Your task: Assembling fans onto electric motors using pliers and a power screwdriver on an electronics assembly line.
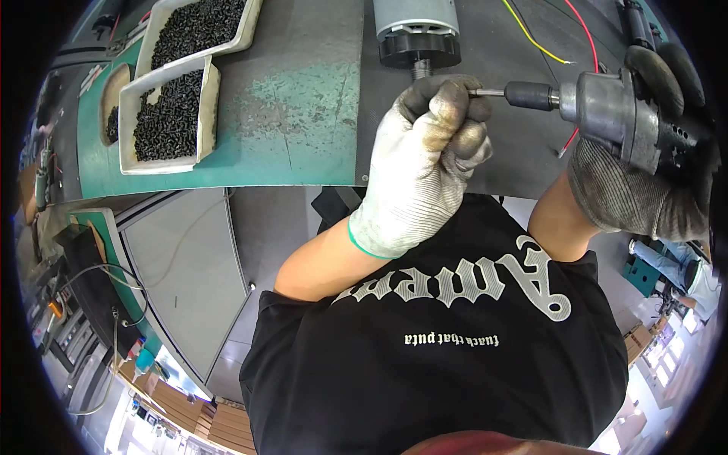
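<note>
My left hand (428,163), in a white knit glove with dirty fingertips, is raised over the table's near edge. Its thumb and fingers pinch together at the tip of a thin metal bit (491,92); whatever they hold there is hidden. The bit belongs to a power screwdriver (607,110) with a grey metal head and a black nose, lying level and pointing left. My right hand (626,189), in a dark grey glove, is wrapped round the screwdriver's body. Just beyond my left fingers is a grey cylindrical motor (417,15) with a black end ring and a toothed shaft.
White bins of small black parts (168,114) (201,30) stand at the left on the green worktable (288,152), beside a shallow tan tray (110,98). Red (588,34) and yellow wires (535,38) lie at the far right. Another person (701,284) is at the right rim.
</note>
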Demonstrator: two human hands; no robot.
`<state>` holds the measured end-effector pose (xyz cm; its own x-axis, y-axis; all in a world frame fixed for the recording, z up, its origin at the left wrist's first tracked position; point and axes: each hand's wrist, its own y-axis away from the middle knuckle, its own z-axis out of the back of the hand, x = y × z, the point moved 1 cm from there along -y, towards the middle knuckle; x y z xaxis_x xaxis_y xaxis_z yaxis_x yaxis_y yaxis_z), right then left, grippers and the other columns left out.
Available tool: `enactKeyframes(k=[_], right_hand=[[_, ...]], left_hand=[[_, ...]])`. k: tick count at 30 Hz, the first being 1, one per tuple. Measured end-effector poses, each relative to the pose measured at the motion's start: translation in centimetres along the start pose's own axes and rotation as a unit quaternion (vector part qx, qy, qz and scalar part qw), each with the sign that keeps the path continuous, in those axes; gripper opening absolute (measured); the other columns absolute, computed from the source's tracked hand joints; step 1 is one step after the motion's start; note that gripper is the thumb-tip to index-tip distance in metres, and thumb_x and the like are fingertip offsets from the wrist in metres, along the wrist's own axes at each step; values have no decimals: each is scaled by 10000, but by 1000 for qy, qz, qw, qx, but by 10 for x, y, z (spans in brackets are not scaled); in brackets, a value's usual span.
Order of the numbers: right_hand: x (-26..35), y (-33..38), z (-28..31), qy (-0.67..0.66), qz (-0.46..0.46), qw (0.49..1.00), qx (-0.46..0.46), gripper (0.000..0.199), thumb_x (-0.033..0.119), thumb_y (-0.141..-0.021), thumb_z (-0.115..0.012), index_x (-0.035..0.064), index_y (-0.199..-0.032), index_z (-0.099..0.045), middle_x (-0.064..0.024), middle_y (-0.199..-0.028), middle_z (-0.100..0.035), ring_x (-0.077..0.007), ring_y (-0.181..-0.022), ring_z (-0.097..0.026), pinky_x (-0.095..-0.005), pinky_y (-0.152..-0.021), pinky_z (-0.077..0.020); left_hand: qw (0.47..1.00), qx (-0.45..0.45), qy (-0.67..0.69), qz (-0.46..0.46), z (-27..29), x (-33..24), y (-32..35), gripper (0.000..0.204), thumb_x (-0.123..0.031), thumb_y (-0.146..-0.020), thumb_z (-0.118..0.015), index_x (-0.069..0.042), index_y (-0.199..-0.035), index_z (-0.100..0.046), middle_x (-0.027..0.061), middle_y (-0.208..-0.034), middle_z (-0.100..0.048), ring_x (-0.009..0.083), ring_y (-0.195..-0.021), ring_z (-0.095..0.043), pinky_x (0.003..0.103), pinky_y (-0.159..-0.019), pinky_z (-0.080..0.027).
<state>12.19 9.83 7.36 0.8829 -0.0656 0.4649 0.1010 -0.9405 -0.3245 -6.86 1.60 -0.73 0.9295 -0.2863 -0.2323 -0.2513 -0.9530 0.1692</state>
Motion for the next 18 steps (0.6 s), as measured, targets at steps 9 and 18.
enactKeyframes(k=[9, 18], right_hand=[[-40, 26, -26, 24, -17, 1000, -7, 314, 78, -752, -600, 54, -1058, -533, -37, -973, -450, -157, -892, -380, -282, -725, -408], [-79, 1, -60, 319, 179, 886, -284, 394, 138, -910, -556, 14, -1264, -435, -102, -1135, -516, -207, -1030, -521, -323, -830, -487]], left_hand=[[978, 0, -79, 194, 26, -5, 18, 333, -407, -951, -578, -102, -880, -463, -28, -752, -456, 50, -559, -347, 225, -566, -331], [960, -168, -223, -20, 21, -11, -19, 275, -174, -937, -611, 25, -1100, -512, 73, -859, -593, 96, -669, -550, 248, -606, -450]])
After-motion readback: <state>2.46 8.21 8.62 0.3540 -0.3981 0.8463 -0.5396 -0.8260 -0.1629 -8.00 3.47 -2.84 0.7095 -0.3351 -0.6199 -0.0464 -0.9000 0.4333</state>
